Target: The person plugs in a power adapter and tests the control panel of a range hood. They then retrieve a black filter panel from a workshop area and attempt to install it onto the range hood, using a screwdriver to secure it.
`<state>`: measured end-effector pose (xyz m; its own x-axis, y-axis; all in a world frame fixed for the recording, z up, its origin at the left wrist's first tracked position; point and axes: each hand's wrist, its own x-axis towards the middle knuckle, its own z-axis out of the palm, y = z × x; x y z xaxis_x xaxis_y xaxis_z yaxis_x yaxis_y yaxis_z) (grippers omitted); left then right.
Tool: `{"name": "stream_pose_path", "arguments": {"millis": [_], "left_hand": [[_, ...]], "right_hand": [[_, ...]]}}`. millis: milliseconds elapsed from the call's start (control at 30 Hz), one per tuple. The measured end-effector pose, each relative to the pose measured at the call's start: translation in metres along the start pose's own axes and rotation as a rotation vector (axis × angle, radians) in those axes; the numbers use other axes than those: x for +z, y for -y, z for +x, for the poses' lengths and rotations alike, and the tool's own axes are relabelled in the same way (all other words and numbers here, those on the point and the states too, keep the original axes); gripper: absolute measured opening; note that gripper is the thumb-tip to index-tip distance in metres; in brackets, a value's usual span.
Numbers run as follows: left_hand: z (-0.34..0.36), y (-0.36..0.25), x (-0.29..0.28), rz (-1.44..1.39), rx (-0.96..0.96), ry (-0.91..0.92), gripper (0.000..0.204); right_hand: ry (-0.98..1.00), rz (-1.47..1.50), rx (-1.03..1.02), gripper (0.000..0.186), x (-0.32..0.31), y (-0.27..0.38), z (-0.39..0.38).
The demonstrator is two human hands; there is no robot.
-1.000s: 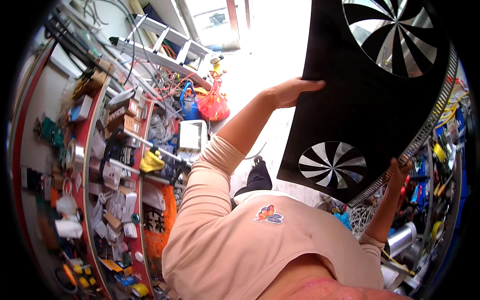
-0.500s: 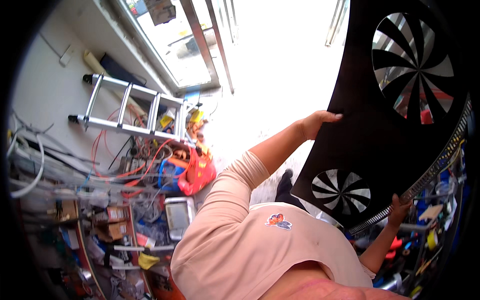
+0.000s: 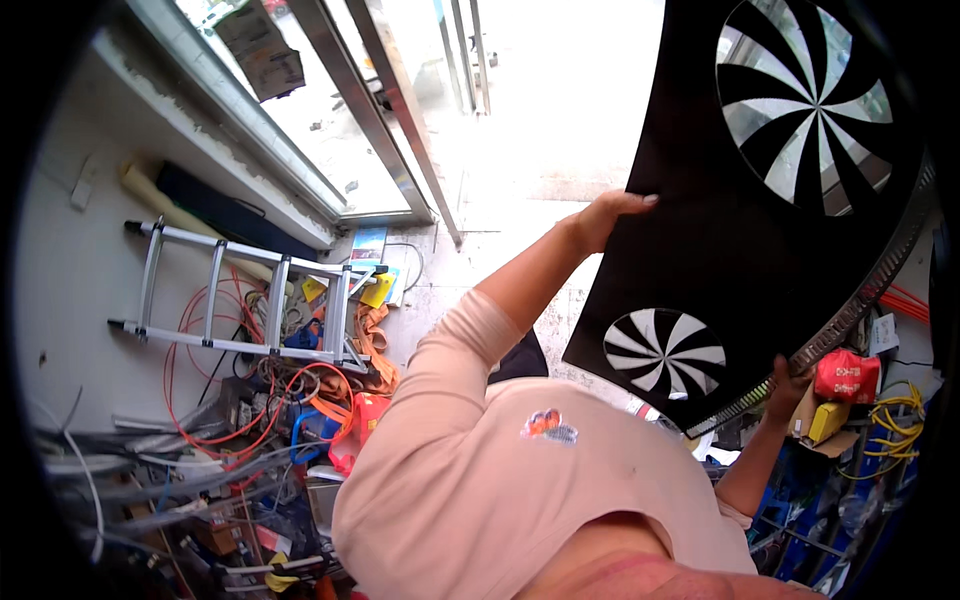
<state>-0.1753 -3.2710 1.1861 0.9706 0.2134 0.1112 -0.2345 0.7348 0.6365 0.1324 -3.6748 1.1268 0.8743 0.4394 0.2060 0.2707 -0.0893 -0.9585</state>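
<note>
Blk panel (image 3: 690, 250) is held up front-right; its L edge is pinched by L hand (image 3: 603, 218), fingers behind hidden, slotted edge (image 3: 868, 290) by R hand (image 3: 787, 390). View's swung toward glass door (image 3: 364, 110) vs. 1 s ago; grip's unchanged, panel's kept in hand.

From my feed I've got a plain off-white wall (image 3: 75, 285), a metal-framed glass door (image 3: 330, 130), and harsh daylight bleaching the pale floor (image 3: 450, 285).

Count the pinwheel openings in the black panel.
2: a larger opening high in the panel, a smaller opening low in it. More may be hidden past the picture's top edge.
</note>
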Motion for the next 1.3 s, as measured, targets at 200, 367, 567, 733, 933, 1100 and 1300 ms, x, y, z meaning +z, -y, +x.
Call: {"name": "stream_pose_path", "arguments": {"millis": [200, 367, 567, 733, 933, 1100, 1300], "left_hand": [[0.194, -0.117, -0.167, -0.073, -0.012, 0.074, 0.047], [0.354, -0.193, -0.253, -0.171, -0.108, 0.145, 0.050], [0.567, -0.304, -0.402, -0.158, 0.000, 0.147, 0.052], [0.688, -0.428, -0.526, -0.101, 0.033, 0.067, 0.052], [0.799, -0.546, -0.663, -0.180, 0.048, 0.060, 0.055], [0.887, -0.606, -0.763, -0.207, 0.101, 0.098, 0.059], [1.004, -0.670, -0.889, -0.183, 0.068, 0.113, 0.057]], "right_hand": [[0.004, 0.000, -0.216, 0.054, 0.180, 0.021, 0.176], [-0.100, -0.320, -0.156, 0.031, 0.239, 0.039, 0.314], [-0.171, -0.223, -0.323, 0.017, 0.410, 0.018, 0.562], [0.051, -0.185, -0.158, 0.019, 0.529, -0.011, 0.773], [0.178, -0.166, -0.269, 0.018, 0.695, 0.003, 0.956], [0.147, -0.214, -0.223, 0.017, 0.770, -0.031, 1.052], [0.205, -0.306, -0.271, 0.017, 0.862, -0.076, 1.188]]}}
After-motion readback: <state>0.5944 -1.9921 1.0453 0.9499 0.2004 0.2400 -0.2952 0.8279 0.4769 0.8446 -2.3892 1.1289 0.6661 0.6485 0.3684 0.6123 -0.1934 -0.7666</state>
